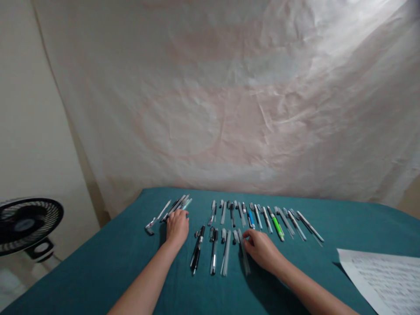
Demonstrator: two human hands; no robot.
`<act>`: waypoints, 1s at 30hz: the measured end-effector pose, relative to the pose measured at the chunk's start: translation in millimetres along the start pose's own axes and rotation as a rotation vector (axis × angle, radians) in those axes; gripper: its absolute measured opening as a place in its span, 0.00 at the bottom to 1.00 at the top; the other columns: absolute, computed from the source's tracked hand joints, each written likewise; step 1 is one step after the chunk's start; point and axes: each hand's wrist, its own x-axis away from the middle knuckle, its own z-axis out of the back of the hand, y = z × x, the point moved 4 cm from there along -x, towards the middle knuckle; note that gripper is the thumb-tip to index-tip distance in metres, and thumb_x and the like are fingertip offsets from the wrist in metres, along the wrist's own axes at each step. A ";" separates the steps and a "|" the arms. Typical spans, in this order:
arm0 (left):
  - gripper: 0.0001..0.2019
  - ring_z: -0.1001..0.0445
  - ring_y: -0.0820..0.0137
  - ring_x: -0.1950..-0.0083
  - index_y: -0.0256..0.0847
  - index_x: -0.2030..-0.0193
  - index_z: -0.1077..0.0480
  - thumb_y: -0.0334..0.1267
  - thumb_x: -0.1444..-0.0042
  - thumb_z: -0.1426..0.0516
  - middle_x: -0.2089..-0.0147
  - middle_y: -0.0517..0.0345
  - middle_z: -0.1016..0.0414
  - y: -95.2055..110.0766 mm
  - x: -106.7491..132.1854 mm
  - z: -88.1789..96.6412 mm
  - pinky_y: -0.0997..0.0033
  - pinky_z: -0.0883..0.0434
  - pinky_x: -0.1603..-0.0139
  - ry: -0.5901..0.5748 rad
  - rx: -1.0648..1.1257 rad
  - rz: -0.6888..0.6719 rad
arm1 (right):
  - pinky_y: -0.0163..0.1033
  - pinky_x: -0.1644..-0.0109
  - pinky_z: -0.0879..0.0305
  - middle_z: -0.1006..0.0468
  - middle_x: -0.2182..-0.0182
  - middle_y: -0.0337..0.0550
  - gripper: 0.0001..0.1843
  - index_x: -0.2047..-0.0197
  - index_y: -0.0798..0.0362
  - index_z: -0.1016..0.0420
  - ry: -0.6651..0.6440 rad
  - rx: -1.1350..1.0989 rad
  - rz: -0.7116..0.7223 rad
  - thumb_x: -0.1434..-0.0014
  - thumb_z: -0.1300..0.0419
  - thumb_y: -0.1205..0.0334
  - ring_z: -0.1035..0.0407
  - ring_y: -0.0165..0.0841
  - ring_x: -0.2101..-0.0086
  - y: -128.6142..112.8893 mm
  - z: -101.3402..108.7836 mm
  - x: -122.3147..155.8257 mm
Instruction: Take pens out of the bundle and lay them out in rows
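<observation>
Teal cloth table [114, 271], pens laid loose on it in two rows, none boxed or cupped. Back row: a long run of pens side by side, a blue pen [251, 219] mid-row and a green pen [278, 227] right of it. Front row, shorter: black pen [197, 249], black-and-clear pen [214, 251], frosted pen [226, 253], then a clear pen [244, 259] at the right end. Left of the back row sits a tight pen cluster [179, 205], angled, with a lone pen [158, 218] just beside it further left. Left hand [177, 227] lies palm down, fingers flat and extended, tips resting on the near end of the pen cluster, not closed around anything. Right hand [262, 251] is palm down with fingers curled, tips touching the upper part of the clear pen, and the barrel runs toward the camera along the thumb side. Can't tell if it's pinched or only touched. Printed paper sheet [380, 271] lies at the right table edge, well apart from both hands. Fan [26, 225] stands off the table at left, and a crumpled white backdrop [229, 109] hangs behind.
</observation>
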 end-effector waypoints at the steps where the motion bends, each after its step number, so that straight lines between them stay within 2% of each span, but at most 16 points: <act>1: 0.09 0.38 0.65 0.54 0.42 0.61 0.35 0.34 0.49 0.50 0.58 0.53 0.33 0.3 0.0 0.9 0.66 0.43 0.54 0.000 -0.015 -0.003 | 0.31 0.74 0.48 0.26 0.77 0.43 0.11 0.64 0.54 0.32 -0.005 -0.006 -0.002 0.47 0.52 0.62 0.33 0.30 0.75 0.0 -0.9 0.3; 6: 0.12 0.40 0.64 0.52 0.41 0.56 0.37 0.34 0.48 0.52 0.53 0.52 0.36 -0.5 -0.5 8.1 0.64 0.44 0.53 0.011 -0.080 0.019 | 0.31 0.75 0.50 0.28 0.79 0.40 0.10 0.63 0.54 0.36 0.036 -0.030 -0.006 0.47 0.51 0.60 0.35 0.30 0.77 3.6 -2.9 -0.6; 18: 0.11 0.37 0.61 0.54 0.38 0.59 0.35 0.35 0.47 0.53 0.58 0.48 0.33 -6.2 -0.8 12.2 0.61 0.42 0.54 -0.007 -0.053 0.079 | 0.32 0.75 0.47 0.32 0.80 0.38 0.09 0.64 0.53 0.37 0.217 -0.200 0.030 0.46 0.53 0.59 0.37 0.30 0.79 0.7 -0.1 3.4; 25: 0.11 0.34 0.63 0.56 0.36 0.58 0.35 0.35 0.47 0.53 0.59 0.48 0.35 -2.7 -2.8 13.3 0.62 0.40 0.55 0.013 0.193 0.099 | 0.33 0.71 0.44 0.31 0.77 0.40 0.11 0.68 0.53 0.36 0.296 -0.349 0.031 0.45 0.53 0.55 0.37 0.31 0.76 1.0 3.5 2.9; 30: 0.12 0.34 0.68 0.56 0.36 0.59 0.35 0.37 0.47 0.53 0.58 0.49 0.34 18.8 -8.5 18.3 0.67 0.38 0.53 -0.005 0.492 0.072 | 0.33 0.72 0.44 0.32 0.78 0.39 0.15 0.69 0.54 0.35 0.363 -0.487 0.009 0.46 0.52 0.50 0.38 0.30 0.76 6.1 7.5 -1.0</act>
